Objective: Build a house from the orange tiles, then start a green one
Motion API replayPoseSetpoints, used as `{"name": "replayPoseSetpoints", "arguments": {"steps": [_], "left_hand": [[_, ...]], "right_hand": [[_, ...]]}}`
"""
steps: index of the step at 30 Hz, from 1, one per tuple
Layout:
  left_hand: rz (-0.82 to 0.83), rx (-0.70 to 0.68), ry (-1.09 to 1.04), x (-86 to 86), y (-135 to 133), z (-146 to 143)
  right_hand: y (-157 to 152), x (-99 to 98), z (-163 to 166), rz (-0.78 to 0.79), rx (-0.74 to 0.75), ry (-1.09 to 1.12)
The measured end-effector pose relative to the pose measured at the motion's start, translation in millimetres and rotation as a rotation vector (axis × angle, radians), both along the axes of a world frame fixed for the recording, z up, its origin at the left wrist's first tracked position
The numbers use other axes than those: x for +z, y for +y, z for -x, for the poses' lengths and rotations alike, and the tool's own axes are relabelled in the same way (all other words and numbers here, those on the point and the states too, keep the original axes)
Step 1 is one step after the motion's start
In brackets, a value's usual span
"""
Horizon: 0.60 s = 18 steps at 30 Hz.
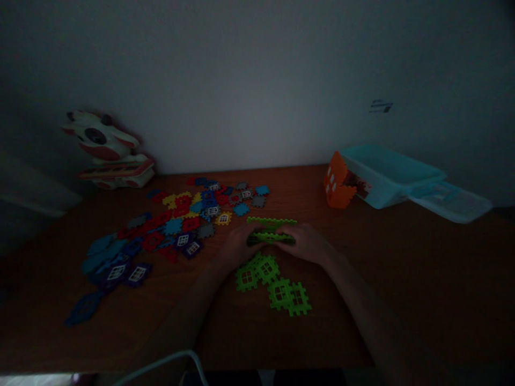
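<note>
Both my hands meet at the middle of the wooden table, gripping a folded assembly of green interlocking plastic tiles point(270, 233) from either side. My left hand point(238, 246) holds its left end, and my right hand point(302, 243) holds its right end. Just below my hands, a flat chain of joined green window tiles point(273, 284) lies on the table and seems to touch my left hand's edge. To the left of my left hand lies a spread of loose multicoloured tiles point(173, 225).
On the wooden table point(362, 279), an orange tile house point(337, 181) leans against an open teal plastic box point(390, 177) at the back right. A red-and-white toy point(108, 153) stands at the back left against the wall. A white cable point(161, 365) crosses the near edge.
</note>
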State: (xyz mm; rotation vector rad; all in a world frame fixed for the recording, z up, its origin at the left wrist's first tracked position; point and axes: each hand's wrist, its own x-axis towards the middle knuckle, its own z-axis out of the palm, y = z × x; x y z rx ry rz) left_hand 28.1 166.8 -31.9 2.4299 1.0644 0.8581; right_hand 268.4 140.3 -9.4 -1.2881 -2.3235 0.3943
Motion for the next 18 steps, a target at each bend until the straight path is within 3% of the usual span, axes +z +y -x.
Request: {"name": "replayPoseSetpoints", "arguments": {"steps": [4,9,13,18], "left_hand": [[-0.113,0.009,0.042,0.6,0,2],[-0.157,0.097,0.019,1.6,-1,1],[-0.136,0.16,-0.034,0.4,-1,-1],[-0.143,0.257,-0.076,-2.1,-2,-3]], "right_hand": [[-6,7.7,1,-0.117,-0.038,0.021],[1,9.6,-9,-0.269,-0.336,0.28],[10,2.1,-15,-0.144,-0.361,0.344],[12,-7.1,-11,-0.028,-0.293,0.179]]}}
